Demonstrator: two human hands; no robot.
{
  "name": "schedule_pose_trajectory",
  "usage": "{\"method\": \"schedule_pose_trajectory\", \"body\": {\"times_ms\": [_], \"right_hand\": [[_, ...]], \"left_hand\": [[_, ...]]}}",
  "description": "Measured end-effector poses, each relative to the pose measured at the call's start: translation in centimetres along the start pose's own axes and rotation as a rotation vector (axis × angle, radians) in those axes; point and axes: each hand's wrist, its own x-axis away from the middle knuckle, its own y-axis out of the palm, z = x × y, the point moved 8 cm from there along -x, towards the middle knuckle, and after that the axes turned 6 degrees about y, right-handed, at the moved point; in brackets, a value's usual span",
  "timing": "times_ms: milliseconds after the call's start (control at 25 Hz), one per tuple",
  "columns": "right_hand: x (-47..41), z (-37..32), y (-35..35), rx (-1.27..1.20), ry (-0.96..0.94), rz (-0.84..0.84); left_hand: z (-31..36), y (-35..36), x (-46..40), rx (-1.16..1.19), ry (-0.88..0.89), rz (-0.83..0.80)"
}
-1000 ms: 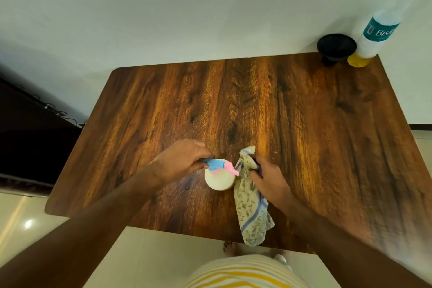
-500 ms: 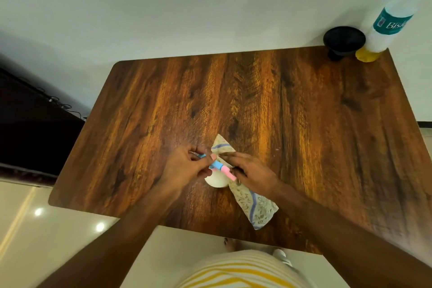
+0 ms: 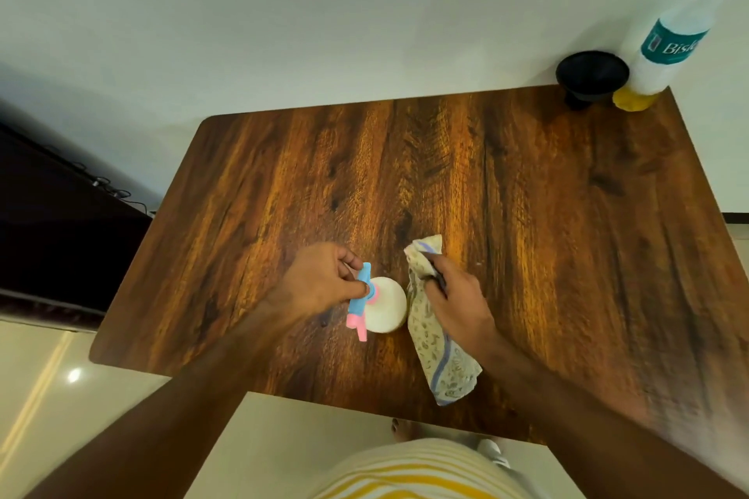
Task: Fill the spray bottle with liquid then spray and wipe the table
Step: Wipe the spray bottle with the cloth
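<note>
Left hand (image 3: 320, 284) pinching spray bottle (image 3: 381, 306), cloth (image 3: 435, 340) beside

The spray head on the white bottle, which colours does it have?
Blue with pink parts, spray head, seen in the head view.

1. A plain white wall (image 3: 324, 12) rises behind the wooden table (image 3: 527, 215).
2. Glossy cream floor tiles (image 3: 40, 377) reflect a bright light spot.
3. Dark furniture (image 3: 48, 223) stands at left.

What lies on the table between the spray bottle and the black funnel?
In the head view, only bare wood of the table lies between the spray bottle and the black funnel; the cloth sits just beside that line.
</note>
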Motion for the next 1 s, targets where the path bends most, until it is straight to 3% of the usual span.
{"method": "schedule_pose_trajectory", "body": {"times_ms": [160,360,440,600,680,760,880,1000], "right_hand": [[2.8,-3.6,3.9,0.026,-0.211,-0.141],[2.8,1.7,5.7,0.595,-0.2,-0.24],[1.8,3.8,4.7,0.703,-0.147,-0.322],[-0.1,1.6,0.6,0.101,-0.002,-0.117],[0.1,-1.2,1.5,-0.067,-0.03,-0.181],[1.2,-3.1,3.9,-0.074,-0.145,-0.338],[1.2,-2.5,5.5,0.143,-0.299,-0.404],[0.5,1.5,5.5,0.578,-0.323,-0.426]], "left_hand": [[0.9,0.1,0.2,-0.132,0.109,-0.014],[1.6,0.3,0.5,-0.195,0.209,-0.066],[2.0,0.6,0.4,-0.254,0.273,-0.129],[2.9,1.3,0.8,-0.466,0.425,-0.219],[3.4,1.5,1.2,-0.498,0.478,-0.229],[4.0,1.8,1.6,-0.549,0.53,-0.24],[4.3,2.1,2.2,-0.648,0.591,-0.271],[4.3,2.4,2.7,-0.73,0.677,-0.285]]}}
